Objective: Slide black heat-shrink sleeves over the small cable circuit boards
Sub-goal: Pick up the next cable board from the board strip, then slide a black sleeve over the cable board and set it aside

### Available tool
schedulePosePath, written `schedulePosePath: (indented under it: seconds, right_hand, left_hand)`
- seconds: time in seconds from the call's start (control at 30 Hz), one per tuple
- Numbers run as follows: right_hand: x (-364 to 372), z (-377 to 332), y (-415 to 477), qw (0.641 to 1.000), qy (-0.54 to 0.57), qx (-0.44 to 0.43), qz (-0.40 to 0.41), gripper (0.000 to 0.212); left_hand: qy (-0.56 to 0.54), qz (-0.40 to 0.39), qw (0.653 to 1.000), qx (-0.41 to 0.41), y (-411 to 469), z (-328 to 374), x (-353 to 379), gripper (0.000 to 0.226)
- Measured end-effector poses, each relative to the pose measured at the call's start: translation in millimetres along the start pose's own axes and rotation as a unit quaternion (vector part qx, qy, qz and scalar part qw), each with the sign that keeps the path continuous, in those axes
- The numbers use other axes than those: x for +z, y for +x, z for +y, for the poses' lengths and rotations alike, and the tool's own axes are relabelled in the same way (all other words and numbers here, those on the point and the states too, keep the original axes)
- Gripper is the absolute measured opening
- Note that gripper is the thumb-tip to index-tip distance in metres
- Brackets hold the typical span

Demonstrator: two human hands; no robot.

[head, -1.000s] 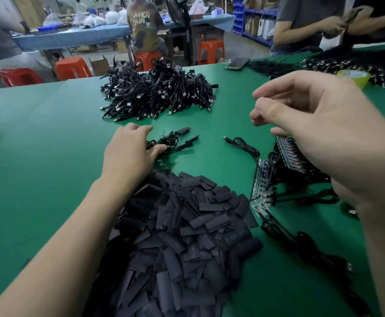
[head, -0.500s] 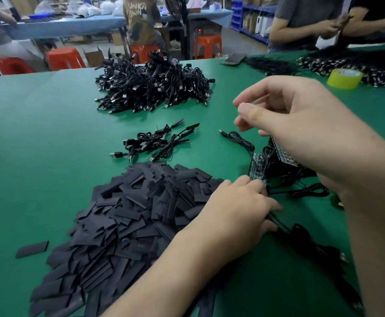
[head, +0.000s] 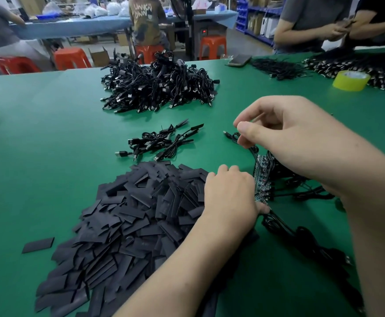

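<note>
grip of left hand [head: 230,195] hidden, circuit boards [head: 261,179] partly behind right hand [head: 301,143], sleeve pile [head: 129,225] cut off below
</note>
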State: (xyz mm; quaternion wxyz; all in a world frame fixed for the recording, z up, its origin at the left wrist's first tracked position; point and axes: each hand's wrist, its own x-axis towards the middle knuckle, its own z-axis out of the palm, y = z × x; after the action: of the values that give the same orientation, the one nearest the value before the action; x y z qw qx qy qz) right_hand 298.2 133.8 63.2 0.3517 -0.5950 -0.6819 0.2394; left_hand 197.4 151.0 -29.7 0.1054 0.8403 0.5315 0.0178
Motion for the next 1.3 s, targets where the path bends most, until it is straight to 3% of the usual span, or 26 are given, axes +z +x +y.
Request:
schedulePosePath:
  seconds: [0.2,0.4,0.53,0.6,0.7,0.83,0.9,0.97,1.03,1.13,1.3]
  right_hand:
    - [1,2,2,1.0,-0.023,0.007,-0.008,0.011]
    - [1,4,2,0.999,-0.047,0.017,-0.013,0.012]
    - [0,5,1,0.998,-0.063,0.021,-0.017,0.012]
    - [0,5,1,0.997,-0.068,0.021,-0.019,0.013]
    - [-1,4,0,0.997,-0.075,0.02,-0.026,0.013]
    - [-4,3,-2,0.995,-0.083,0.02,-0.054,0.02]
    - [-7,1,-4,0.995,-0.073,0.01,-0.068,0.029]
    - [-11,-2,-6,0.997,-0.036,-0.005,-0.07,0.041]
    - [-12,-6,-8,0.997,0.023,-0.026,-0.069,0.047]
    - [-9,-14,-10,0.991,0.082,-0.072,-0.078,0.037]
    - [5,-18,-8,0.985,0.098,-0.125,-0.071,0.03]
  left_hand:
    - [0.014,0.026,0.999,-0.016,-6,7,4,0.041]
    - [0.008,0.039,0.999,-0.031,-6,4,10,0.048]
    - [-0.041,0.055,0.997,-0.029,-8,4,13,0.048]
    - [-0.098,0.088,0.991,-0.014,-11,5,13,0.037]
    - [-0.287,0.106,0.952,-0.025,-16,3,9,0.022]
    - [-0.547,0.061,0.835,-0.033,-29,-13,-12,0.02]
    - [-0.627,0.051,0.777,-0.009,-40,-25,-30,0.014]
    - [-0.668,0.064,0.741,0.022,-52,-37,-46,0.012]
    - [-0.673,0.088,0.733,0.043,-63,-47,-62,0.017]
    - [-0.658,0.121,0.741,0.053,-73,-57,-79,0.024]
    - [-0.626,0.147,0.764,0.058,-80,-67,-88,0.014]
